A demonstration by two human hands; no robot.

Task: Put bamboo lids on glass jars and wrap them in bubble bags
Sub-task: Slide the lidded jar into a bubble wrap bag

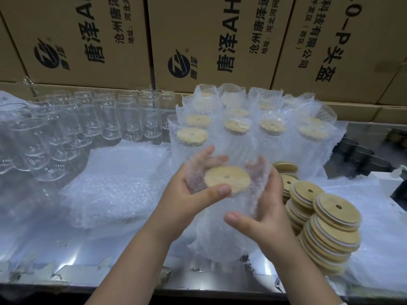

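A glass jar topped with a round bamboo lid stands inside a clear bubble bag in the middle of the table. My left hand grips the bag's open top at the left, thumb against the lid's rim. My right hand holds the bag's right side, fingers curled round its top edge. Stacks of loose bamboo lids lie at the right. Bare glass jars stand in rows at the left. Several wrapped, lidded jars stand behind.
A pile of flat bubble bags lies left of my hands. Cardboard boxes form a wall at the back. Dark containers sit at the far right. The shiny table edge runs along the front.
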